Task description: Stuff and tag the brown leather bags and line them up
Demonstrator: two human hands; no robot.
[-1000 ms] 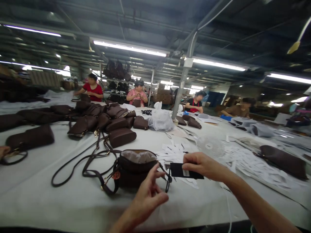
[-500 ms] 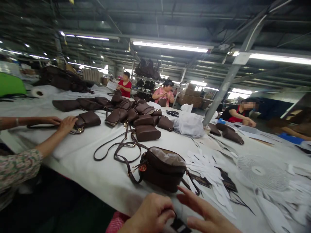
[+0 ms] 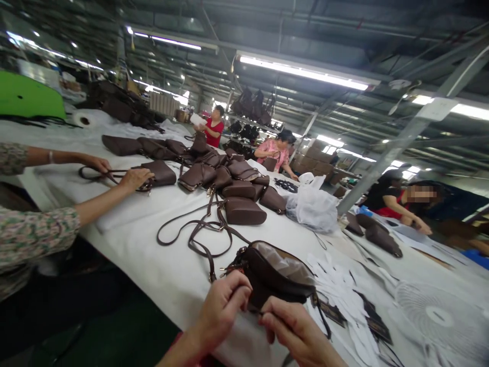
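Right in front of me, a dark brown handbag (image 3: 275, 278) stands on the table, its top open and pale wrapping showing inside. My left hand (image 3: 223, 308) is closed in a pinch at the bag's near left side. Close by on the right, my right hand (image 3: 292, 329) is pinched too. A short stretch of thin dark cord (image 3: 255, 309) runs between the fingertips of both hands. My fingers cover the rest of it. The bag's long brown strap (image 3: 193, 239) lies looped on the table to the left.
Several brown bags (image 3: 244, 210) are piled beyond. At left, a co-worker's hands (image 3: 137, 178) handle another bag (image 3: 162, 173). White strips (image 3: 344, 285) and black tags (image 3: 376, 321) lie to the right, near a white fan (image 3: 439, 316). A plastic bag (image 3: 313, 204) sits by a post.
My right hand has gone from open fingers to a pinch. Both hands have risen toward the bag's front, and the black tag seen between them earlier is now out of clear sight. My view has shifted.
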